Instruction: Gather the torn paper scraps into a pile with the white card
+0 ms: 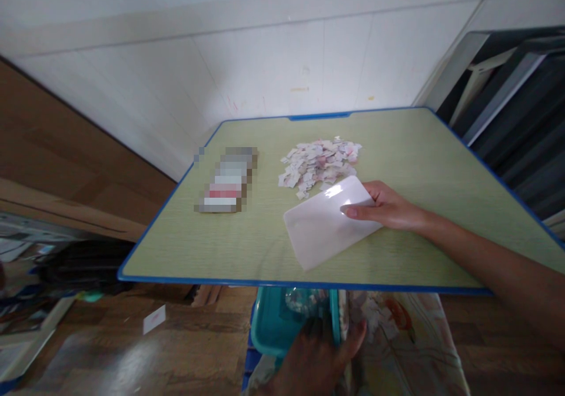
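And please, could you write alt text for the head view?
A flat white sheet is in the grip of the right hand, in front of a pile of paper scraps on a pale green table. Below its near edge, the left hand is at a teal tub.

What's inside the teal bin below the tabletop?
In the teal bin: a clear, shiny item, likely plastic. The left hand covers part of the near right, and the table hides the far end; whatever lies there can't be seen.
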The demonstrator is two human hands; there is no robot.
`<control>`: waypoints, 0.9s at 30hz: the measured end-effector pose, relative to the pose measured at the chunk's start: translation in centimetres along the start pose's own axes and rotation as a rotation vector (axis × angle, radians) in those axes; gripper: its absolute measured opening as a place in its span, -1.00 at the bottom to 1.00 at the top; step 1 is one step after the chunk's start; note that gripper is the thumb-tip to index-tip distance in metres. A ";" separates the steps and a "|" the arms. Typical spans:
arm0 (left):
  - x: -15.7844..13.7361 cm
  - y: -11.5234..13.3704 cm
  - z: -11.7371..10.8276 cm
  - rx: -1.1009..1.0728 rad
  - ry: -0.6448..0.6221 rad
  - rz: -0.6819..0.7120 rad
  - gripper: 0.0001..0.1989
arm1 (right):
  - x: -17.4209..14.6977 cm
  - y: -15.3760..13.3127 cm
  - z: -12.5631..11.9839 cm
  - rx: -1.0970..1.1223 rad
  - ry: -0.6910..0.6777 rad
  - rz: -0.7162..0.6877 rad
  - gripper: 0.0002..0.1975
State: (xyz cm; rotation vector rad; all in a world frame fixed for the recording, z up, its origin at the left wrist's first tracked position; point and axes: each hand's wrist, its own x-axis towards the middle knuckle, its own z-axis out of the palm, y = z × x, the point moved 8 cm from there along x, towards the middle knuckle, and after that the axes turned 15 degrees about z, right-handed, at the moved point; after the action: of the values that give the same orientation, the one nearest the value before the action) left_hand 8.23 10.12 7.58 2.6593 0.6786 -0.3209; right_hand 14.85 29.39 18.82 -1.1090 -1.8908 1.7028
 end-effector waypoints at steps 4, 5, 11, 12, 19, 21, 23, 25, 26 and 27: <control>0.0 0.3 0.9 0.102 -0.011 -0.038 -0.43 | -0.1 -0.1 0.0 0.007 -0.005 -0.005 -0.75; 0.0 0.4 1.1 0.120 -0.013 -0.036 -0.45 | -0.1 -0.1 0.0 0.011 -0.011 -0.004 -0.75; -0.5 1.5 1.8 0.221 0.018 0.019 -0.49 | -0.2 -0.1 -0.2 0.008 0.007 0.017 -0.72; -0.6 1.7 1.6 0.242 0.024 0.035 -0.50 | -0.2 0.0 -0.2 0.011 0.007 0.026 -0.71; -1.0 3.1 0.5 0.382 -0.067 0.183 -0.52 | -0.1 0.4 -0.7 0.069 0.020 0.065 -0.71; -1.1 3.2 0.5 0.406 -0.088 0.193 -0.52 | 0.0 0.5 -0.9 0.090 0.027 0.075 -0.72; -1.3 3.3 0.6 0.427 -0.088 0.214 -0.53 | 0.0 0.6 -1.0 0.108 0.036 0.084 -0.73; -1.5 3.3 1.0 0.455 -0.085 0.236 -0.53 | 0.0 0.7 -1.0 0.120 0.042 0.092 -0.73; -1.6 3.4 1.2 0.466 -0.081 0.246 -0.53 | -0.1 0.7 -1.0 0.126 0.043 0.095 -0.73; -1.7 3.4 1.4 0.473 -0.069 0.265 -0.52 | -0.1 0.7 -1.0 0.132 0.042 0.099 -0.74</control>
State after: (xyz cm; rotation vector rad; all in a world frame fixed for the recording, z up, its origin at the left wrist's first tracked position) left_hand 8.31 6.06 7.90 3.1171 0.2393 -0.5520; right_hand 15.85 30.00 18.35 -1.1944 -1.6975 1.8135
